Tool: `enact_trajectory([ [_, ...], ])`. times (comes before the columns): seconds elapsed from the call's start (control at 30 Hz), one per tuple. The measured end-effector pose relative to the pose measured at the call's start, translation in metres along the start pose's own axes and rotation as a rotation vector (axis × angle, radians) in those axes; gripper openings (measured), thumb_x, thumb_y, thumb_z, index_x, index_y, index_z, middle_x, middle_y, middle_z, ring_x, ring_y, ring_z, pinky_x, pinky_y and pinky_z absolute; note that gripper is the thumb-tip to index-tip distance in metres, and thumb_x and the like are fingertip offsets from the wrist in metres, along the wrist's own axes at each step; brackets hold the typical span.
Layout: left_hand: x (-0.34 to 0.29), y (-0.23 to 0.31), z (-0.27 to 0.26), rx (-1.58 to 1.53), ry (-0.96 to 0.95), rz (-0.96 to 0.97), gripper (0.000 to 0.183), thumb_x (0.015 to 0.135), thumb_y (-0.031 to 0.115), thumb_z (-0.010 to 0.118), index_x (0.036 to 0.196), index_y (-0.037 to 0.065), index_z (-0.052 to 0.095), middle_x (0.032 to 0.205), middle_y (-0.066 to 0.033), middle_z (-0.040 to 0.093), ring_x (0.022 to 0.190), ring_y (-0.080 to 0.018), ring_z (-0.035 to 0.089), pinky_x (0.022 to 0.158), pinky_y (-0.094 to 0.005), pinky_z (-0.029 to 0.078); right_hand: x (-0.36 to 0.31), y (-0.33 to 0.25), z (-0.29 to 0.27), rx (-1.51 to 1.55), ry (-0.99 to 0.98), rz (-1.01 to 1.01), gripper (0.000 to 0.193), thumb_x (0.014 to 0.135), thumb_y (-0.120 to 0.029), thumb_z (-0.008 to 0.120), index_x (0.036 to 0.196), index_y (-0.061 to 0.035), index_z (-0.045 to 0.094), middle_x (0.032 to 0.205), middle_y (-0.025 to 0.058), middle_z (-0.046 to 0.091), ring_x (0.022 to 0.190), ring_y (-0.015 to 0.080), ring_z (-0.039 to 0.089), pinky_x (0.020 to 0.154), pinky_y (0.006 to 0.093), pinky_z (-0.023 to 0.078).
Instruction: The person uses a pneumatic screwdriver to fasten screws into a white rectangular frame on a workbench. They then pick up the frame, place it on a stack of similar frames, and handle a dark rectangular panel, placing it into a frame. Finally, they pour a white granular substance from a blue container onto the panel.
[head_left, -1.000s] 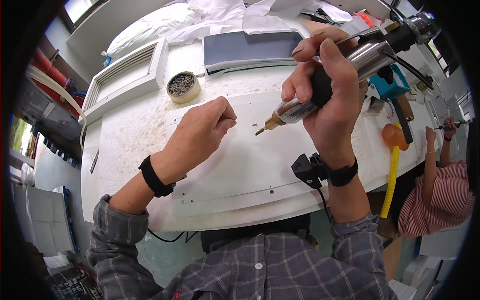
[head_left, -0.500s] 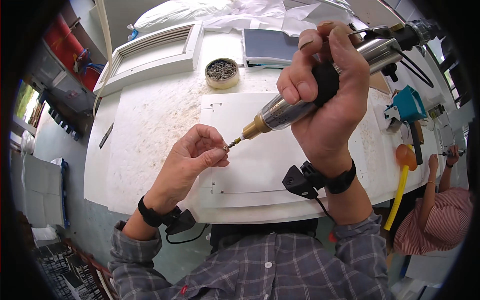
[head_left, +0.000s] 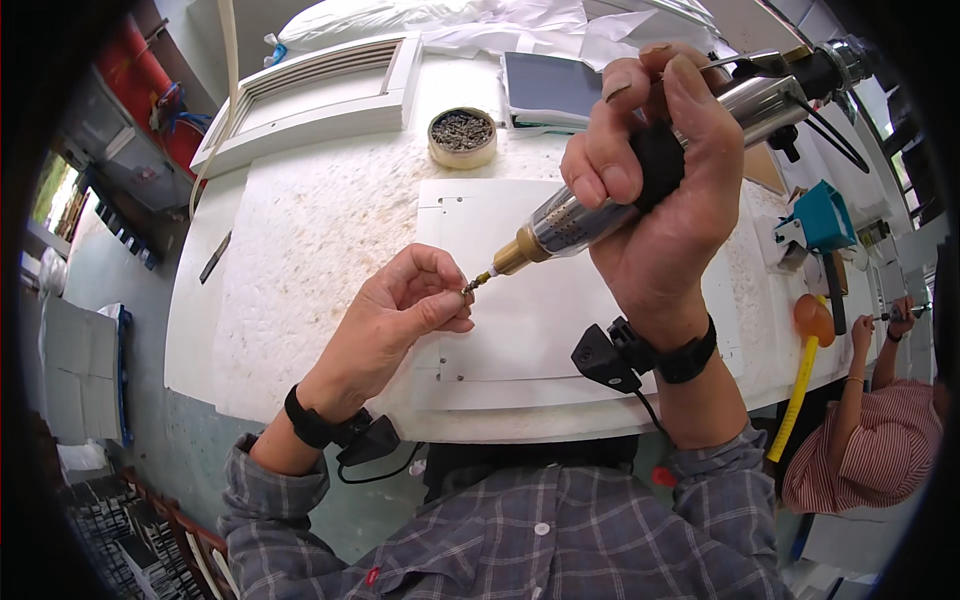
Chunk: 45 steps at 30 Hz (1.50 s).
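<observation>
Left of left hand (head_left: 400, 308): open tabletop (head_left: 300, 230) | ahead: tub of metal bits (head_left: 461, 159) obstructs | toward right hand (head_left: 675, 215): power driver (head_left: 572, 222) bars passage

We look down on a broad white worktop (head_left: 192, 340) above a blue-grey floor (head_left: 105, 265). A pale grey wall (head_left: 195, 40) stands behind it. Daylight shows at far left through an opening (head_left: 55, 195) (window or doorway, we cannot tell) and through dark-framed panes (head_left: 893, 157) at right.

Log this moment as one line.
right hand: gripping power driver | left hand: pinching at bit tip | white panel: lying flat | round tub: small metal pieces inside
</observation>
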<state>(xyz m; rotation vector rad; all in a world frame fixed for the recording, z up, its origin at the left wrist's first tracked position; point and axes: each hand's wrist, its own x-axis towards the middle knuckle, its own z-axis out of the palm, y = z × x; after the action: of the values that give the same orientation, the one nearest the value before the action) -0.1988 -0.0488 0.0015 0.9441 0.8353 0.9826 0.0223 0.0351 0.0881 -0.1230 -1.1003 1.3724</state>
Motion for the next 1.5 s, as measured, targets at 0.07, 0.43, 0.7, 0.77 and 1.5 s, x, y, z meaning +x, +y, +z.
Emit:
enact_trajectory([
  [0.07, -0.002, -0.003, -0.005, -0.015, 0.004, 0.004, 0.019, 0.100, 0.011, 0.068, 0.113, 0.008, 0.055, 0.105, -0.0021, 0.063, 0.098, -0.0112, 0.064, 0.092, -0.0303, 0.058, -0.002, -0.003, 0.027, -0.043, 0.032, 0.002, 0.028, 0.107, -0.032, 0.047, 0.119, -0.0070, 0.051, 0.099, 0.0046, 0.058, 0.054, 0.0070, 0.044, 0.052, 0.0254, 0.044],
  [0.43, -0.009, -0.005, -0.010, 0.014, 0.102, 0.079, 0.020, 0.098, 0.008, 0.070, 0.112, 0.010, 0.056, 0.105, -0.0006, 0.063, 0.100, -0.0099, 0.064, 0.093, -0.0301, 0.056, 0.004, 0.018, 0.024, -0.055, -0.036, -0.025, 0.027, 0.106, -0.032, 0.048, 0.118, -0.0077, 0.053, 0.098, 0.0050, 0.058, 0.053, 0.0074, 0.043, 0.052, 0.0258, 0.045],
  [0.7, -0.011, -0.007, -0.010, 0.117, 0.198, 0.147, 0.019, 0.096, 0.003, 0.069, 0.109, 0.010, 0.057, 0.106, 0.0012, 0.062, 0.101, -0.0086, 0.063, 0.090, -0.0290, 0.056, 0.006, 0.024, 0.041, -0.082, 0.028, 0.015, 0.025, 0.103, -0.027, 0.056, 0.112, -0.0046, 0.056, 0.091, 0.0073, 0.062, 0.049, 0.0077, 0.046, 0.047, 0.0255, 0.045],
  [0.77, -0.010, -0.008, -0.011, 0.199, 0.221, 0.145, 0.019, 0.095, 0.003, 0.068, 0.110, 0.009, 0.058, 0.105, 0.0010, 0.062, 0.100, -0.0078, 0.063, 0.085, -0.0262, 0.054, 0.005, 0.016, 0.066, -0.032, 0.135, 0.096, 0.024, 0.100, -0.021, 0.062, 0.111, -0.0006, 0.059, 0.085, 0.0105, 0.066, 0.047, 0.0076, 0.051, 0.044, 0.0243, 0.046],
  [1.5, -0.005, -0.004, -0.017, 0.454, 0.199, 0.088, 0.020, 0.100, 0.001, 0.056, 0.120, -0.001, 0.058, 0.117, -0.0091, 0.068, 0.111, -0.0132, 0.065, 0.097, -0.0292, 0.052, 0.008, 0.070, 0.050, -0.374, -0.210, 0.023, 0.016, 0.094, -0.016, 0.070, 0.095, -0.0001, 0.069, 0.071, 0.0022, 0.067, 0.056, 0.0053, 0.059, 0.050, 0.0228, 0.049],
])
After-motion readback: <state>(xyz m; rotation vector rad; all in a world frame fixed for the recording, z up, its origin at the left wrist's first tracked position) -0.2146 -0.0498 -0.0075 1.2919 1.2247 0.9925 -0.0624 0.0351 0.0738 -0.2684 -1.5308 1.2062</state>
